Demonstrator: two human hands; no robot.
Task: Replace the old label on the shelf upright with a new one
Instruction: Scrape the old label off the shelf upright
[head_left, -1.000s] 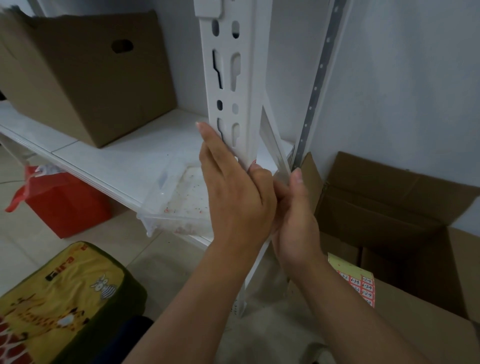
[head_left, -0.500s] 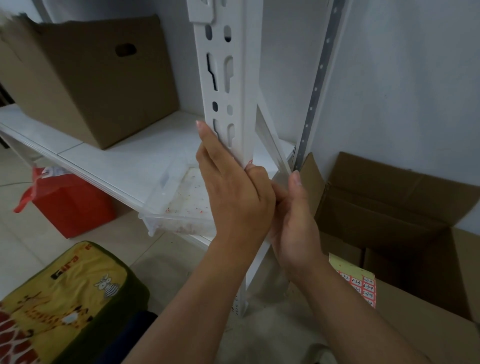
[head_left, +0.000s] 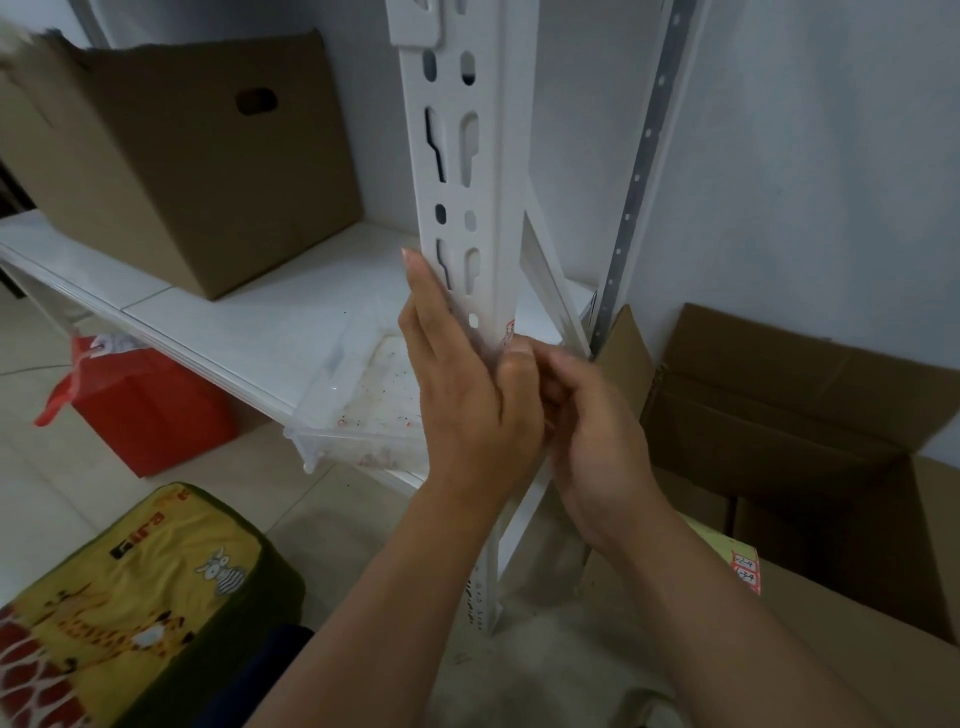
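Observation:
The white slotted shelf upright (head_left: 462, 156) rises in the middle of the head view. A small red-and-white label (head_left: 509, 329) shows as a sliver on its right corner, just above my hands. My left hand (head_left: 467, 400) lies flat against the upright's left face with its fingers straight and pointing up. My right hand (head_left: 592, 436) is blurred, its fingers curled in at the label's lower end beside my left thumb; its fingertips are partly hidden. A yellow sheet of red labels (head_left: 745, 569) lies in the open cardboard box (head_left: 779, 415) at the right.
A brown cardboard box (head_left: 182, 156) stands on the white shelf board (head_left: 234, 312). A clear plastic tray (head_left: 353, 395) juts over the shelf's front edge by my left hand. On the floor are a red bag (head_left: 145, 415) and a yellow cushion (head_left: 130, 597).
My right hand has come from behind the upright, finger straight up, to its front corner with fingers curled. The label's sliver now shows above the hands. My left hand stays flat.

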